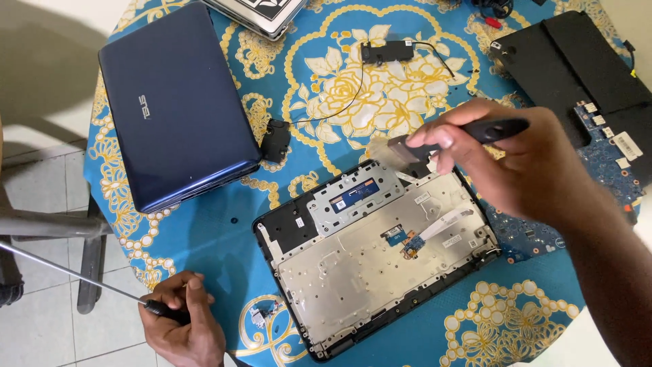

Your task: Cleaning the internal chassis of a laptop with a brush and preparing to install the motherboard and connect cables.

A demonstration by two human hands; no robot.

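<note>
- At the lower left edge of the table (204, 238), the left hand (183, 326) is closed around the black handle of a long screwdriver (81, 278); the fist rests on the rim, knuckles up, and the thin metal shaft runs up and away to the left, out over the tiled floor.
- Above the left hand, well apart from it, a closed dark blue laptop (176, 102) is laid lid-up on the blue and yellow flowered cloth.
- Between the two hands, the opened laptop base (373, 255) is seen already stripped: the bare silver keyboard backplate, the touchpad bracket, a small board and a white ribbon cable are exposed, and the main board is judged to be already out.
- Above that base, two small black speakers (387, 52) joined by a thin wire are laid loose on the cloth.
- At the upper edge of the base, the right hand (502, 156) is closed on a dark-handled brush (421, 146), fingers wrapped over the handle, wrist raised, bristles blurred just over the touchpad corner; dusting of the shell is judged to be under way, and reassembly still to come.
- Beyond the right hand, a blue circuit board (611, 160) and a black cover panel (577, 61) are set aside.
</note>
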